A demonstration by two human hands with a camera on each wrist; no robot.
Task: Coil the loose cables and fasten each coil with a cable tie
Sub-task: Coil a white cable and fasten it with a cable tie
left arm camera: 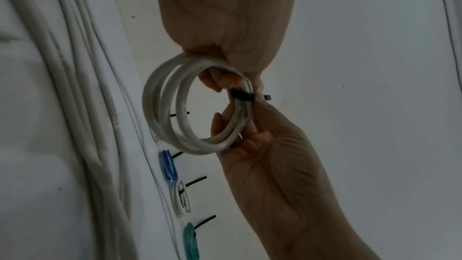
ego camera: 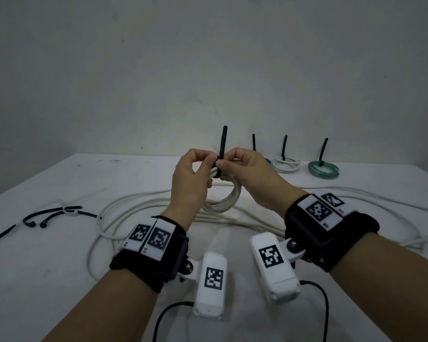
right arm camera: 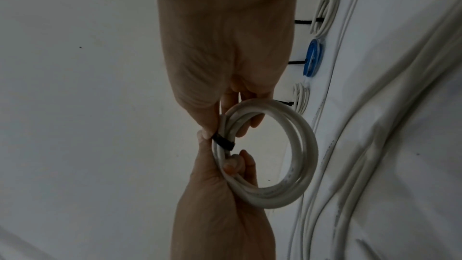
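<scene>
Hands raised over table (ego camera: 59, 183), left hand (ego camera: 192, 178) and right hand (ego camera: 247, 176) grip white coil (ego camera: 226, 201), pinching black cable tie (ego camera: 222, 146).

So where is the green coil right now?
In the head view, the green coil lies at the table's far right edge by the wall, right of a tied white coil.

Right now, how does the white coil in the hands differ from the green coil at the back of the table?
The white coil hangs upright in the air, held by both hands; the green coil lies flat on the table, untouched. They also differ in colour. Both carry a black tie with its tail pointing up.
</scene>
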